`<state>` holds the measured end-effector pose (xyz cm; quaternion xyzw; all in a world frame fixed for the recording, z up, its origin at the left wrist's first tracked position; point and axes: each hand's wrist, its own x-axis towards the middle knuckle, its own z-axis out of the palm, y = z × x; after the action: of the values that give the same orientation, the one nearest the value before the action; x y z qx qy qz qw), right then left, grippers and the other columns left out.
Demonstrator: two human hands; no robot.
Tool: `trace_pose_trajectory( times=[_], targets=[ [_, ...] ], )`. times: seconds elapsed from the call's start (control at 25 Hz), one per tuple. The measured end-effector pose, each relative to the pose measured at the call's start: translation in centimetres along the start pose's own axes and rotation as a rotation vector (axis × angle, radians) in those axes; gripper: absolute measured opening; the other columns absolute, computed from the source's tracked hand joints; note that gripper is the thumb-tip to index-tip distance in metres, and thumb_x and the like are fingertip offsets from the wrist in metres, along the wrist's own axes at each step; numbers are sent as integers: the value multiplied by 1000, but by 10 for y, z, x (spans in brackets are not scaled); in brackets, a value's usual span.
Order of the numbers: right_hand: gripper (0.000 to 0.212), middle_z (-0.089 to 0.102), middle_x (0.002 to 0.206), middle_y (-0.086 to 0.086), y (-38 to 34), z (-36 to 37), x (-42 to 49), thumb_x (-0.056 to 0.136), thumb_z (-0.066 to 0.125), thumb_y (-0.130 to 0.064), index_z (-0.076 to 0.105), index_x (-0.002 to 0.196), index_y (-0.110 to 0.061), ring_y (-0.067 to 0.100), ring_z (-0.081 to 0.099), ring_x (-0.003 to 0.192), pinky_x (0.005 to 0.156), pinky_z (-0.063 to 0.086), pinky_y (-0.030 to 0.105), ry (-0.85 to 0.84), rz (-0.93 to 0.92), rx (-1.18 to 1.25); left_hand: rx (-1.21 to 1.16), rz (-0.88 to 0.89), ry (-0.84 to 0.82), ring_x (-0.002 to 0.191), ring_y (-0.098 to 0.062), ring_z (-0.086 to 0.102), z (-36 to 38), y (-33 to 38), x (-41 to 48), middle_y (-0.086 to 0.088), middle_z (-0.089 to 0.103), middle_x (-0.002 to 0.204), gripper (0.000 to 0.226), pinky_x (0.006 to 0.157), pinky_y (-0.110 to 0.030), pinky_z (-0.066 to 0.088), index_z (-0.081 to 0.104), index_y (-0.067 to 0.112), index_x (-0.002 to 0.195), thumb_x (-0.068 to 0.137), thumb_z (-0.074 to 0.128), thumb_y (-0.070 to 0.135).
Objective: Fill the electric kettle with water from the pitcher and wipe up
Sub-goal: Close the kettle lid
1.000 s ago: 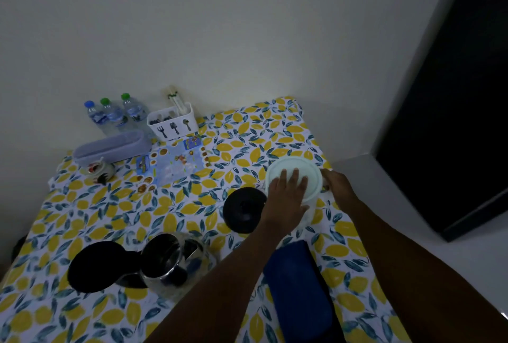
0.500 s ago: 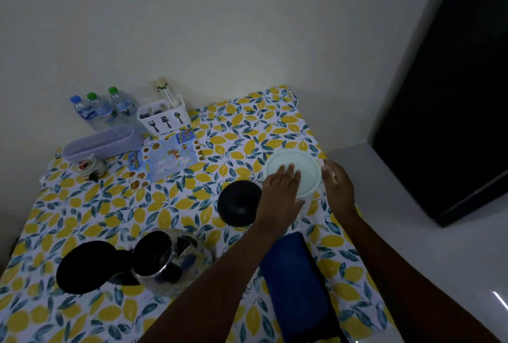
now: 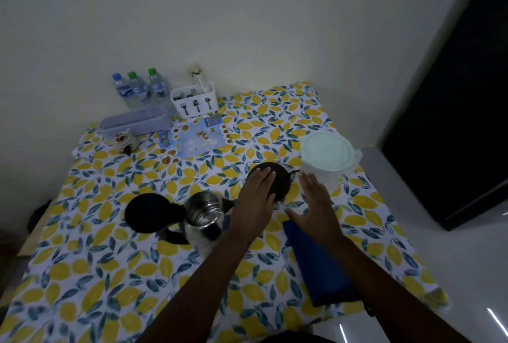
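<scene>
The steel electric kettle (image 3: 204, 214) stands on the lemon-print tablecloth with its black lid (image 3: 149, 212) swung open to the left. The black round kettle base (image 3: 280, 177) lies to its right. My left hand (image 3: 257, 199) hovers flat over that base, fingers apart, holding nothing. The white pitcher with a pale green lid (image 3: 325, 154) stands at the table's right edge, lid on. My right hand (image 3: 316, 199) is open just in front of the pitcher, not touching it. A folded blue cloth (image 3: 319, 265) lies under my right forearm.
At the back by the wall stand three water bottles (image 3: 138, 88), a white cutlery caddy (image 3: 195, 102), a lilac oblong box (image 3: 134, 121), a small owl figure (image 3: 126, 140) and a printed placemat (image 3: 196, 136). The table's right edge drops to a white floor.
Both hands have left the pitcher and drawn back toward me; the left one now lies over the black base. The camera view shifted slightly.
</scene>
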<state>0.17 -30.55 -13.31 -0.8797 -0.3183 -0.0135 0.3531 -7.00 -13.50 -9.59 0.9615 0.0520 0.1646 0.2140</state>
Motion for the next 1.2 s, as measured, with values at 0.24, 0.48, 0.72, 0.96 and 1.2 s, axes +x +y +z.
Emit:
trace_pose_trajectory(
  times=[0.24,0.48,0.72,0.96,1.2],
  targets=[
    [104,-5,159,-10,-69,65,-18,79,61,-65,-5,151,-28,13,-11,148,118,-1,42,-189,-138,-78,152,-26,173,139,-26,36,-63,-64,-83,-10,52,141,40,115,-47,34,49,12,135,96,53,21],
    [113,2,163,3,-115,102,-16,76,72,-54,1,153,-13,13,-7,147,120,2,43,-282,-9,-64,95,-298,425,149,-29,14,-118,-112,-138,-11,21,157,55,119,-42,21,32,15,146,96,53,26],
    [106,30,156,11,-134,97,-2,67,86,-36,24,149,-10,25,29,143,111,27,32,-257,111,96,-361,-453,304,146,-17,23,-137,-120,-135,-3,20,161,75,117,-32,30,12,19,153,95,56,37],
    [100,36,153,10,-131,93,-2,67,86,-34,30,147,-11,25,35,140,112,33,35,-248,86,118,-137,-76,12,149,-23,17,-121,-101,-91,0,18,162,63,120,-41,25,17,26,152,99,50,28],
    [100,32,156,9,-127,95,-3,71,81,-43,26,149,-12,24,32,142,113,31,37,-258,70,118,187,-53,-232,149,-34,10,-89,-105,-84,2,20,162,49,120,-49,20,30,22,149,103,35,37]
  ],
)
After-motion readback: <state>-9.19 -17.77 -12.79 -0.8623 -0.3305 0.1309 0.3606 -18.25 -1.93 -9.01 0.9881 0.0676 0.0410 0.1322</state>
